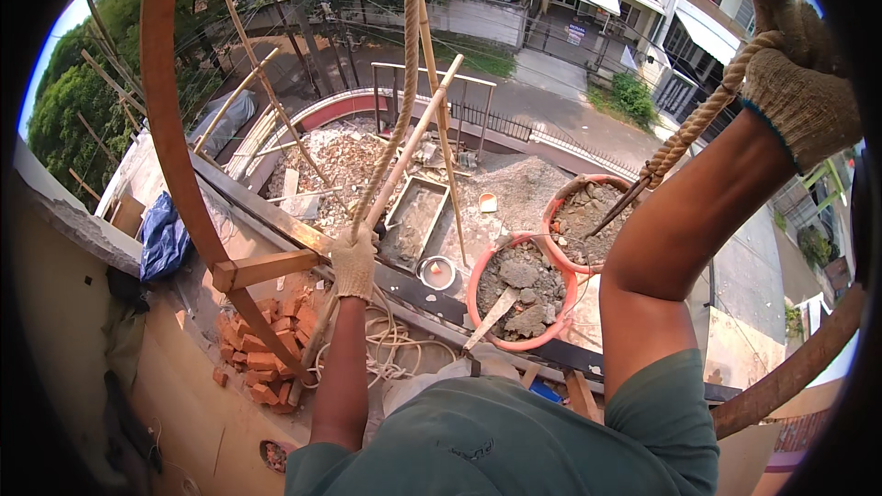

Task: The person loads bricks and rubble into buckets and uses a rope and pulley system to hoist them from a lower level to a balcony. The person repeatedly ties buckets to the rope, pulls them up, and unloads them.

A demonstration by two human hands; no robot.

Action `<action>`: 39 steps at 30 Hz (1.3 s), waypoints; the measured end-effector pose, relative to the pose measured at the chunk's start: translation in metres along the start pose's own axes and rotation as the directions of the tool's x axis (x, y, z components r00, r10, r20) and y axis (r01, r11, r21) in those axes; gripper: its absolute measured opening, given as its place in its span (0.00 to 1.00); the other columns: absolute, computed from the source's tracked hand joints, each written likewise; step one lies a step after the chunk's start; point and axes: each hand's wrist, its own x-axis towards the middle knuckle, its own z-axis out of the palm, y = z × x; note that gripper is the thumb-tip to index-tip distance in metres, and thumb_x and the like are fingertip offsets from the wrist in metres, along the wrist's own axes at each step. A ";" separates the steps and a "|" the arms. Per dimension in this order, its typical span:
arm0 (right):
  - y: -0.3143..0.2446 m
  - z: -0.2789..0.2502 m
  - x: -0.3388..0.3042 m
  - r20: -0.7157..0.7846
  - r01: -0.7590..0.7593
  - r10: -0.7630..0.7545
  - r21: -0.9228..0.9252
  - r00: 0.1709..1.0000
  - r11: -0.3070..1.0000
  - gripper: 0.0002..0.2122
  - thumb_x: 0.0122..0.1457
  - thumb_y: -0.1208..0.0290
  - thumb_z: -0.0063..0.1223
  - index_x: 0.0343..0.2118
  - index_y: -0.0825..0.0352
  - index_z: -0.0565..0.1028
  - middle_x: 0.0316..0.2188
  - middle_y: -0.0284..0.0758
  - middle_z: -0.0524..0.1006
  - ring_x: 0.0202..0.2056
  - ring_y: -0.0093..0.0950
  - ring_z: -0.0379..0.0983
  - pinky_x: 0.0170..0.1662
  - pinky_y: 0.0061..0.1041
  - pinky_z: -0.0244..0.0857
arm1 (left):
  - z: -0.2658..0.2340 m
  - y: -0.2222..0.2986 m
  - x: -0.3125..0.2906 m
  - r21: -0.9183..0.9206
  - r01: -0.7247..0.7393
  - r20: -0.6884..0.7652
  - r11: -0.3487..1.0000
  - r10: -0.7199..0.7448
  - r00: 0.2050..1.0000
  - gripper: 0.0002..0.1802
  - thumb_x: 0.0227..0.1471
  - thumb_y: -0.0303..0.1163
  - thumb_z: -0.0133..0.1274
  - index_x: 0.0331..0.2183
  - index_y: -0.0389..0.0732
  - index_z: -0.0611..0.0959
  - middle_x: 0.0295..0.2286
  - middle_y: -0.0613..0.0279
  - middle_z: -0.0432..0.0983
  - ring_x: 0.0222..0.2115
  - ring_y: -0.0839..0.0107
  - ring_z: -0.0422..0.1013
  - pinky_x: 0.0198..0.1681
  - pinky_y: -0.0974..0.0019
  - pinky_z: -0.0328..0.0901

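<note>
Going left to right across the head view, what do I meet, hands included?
Blue plastic sheet → pile of red bricks → gloved left hand → small white pail → nearer orange-rimmed tub → raised gloved right hand.

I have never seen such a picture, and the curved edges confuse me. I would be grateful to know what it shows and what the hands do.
There is no machine here, only a person wearing gloves. A wide fisheye camera on the head looks down, so straight edges bend. The left hand grips a rope. The raised right hand meets a length of rope with a metal hook; its fingers are unclear. Below are orange tubs with grey, mortar-like material, a brick pile and, farther off, rubble.
</note>
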 end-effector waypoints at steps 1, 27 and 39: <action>0.009 -0.010 -0.006 -0.032 -0.017 0.016 -0.019 0.999 1.000 0.22 0.69 0.58 0.50 0.16 0.54 0.62 0.12 0.23 0.58 0.12 0.18 0.52 0.42 0.43 0.78 | -0.008 -0.021 -0.003 0.067 0.054 0.005 0.996 -0.055 0.999 0.21 0.66 0.41 0.52 0.27 0.35 0.83 0.19 0.67 0.74 0.20 0.77 0.68 0.25 0.69 0.61; 0.288 -0.360 -0.279 -0.554 -0.647 0.459 -0.760 0.694 0.061 0.24 0.66 0.49 0.58 0.31 0.71 0.82 0.16 0.43 0.73 0.21 0.38 0.73 0.29 0.39 0.65 | 0.011 0.063 0.029 0.302 -0.223 -0.362 0.927 0.328 0.872 0.21 0.69 0.37 0.44 0.22 0.42 0.71 0.19 0.72 0.61 0.18 0.81 0.55 0.21 0.72 0.50; 0.315 -0.360 -0.273 -0.606 -0.771 0.539 -0.621 0.585 0.139 0.24 0.68 0.51 0.57 0.32 0.74 0.82 0.17 0.42 0.73 0.21 0.36 0.70 0.29 0.36 0.63 | 0.073 0.144 0.073 0.092 -0.284 -0.171 0.954 0.296 0.940 0.21 0.68 0.36 0.49 0.22 0.40 0.73 0.17 0.72 0.62 0.15 0.84 0.55 0.18 0.73 0.47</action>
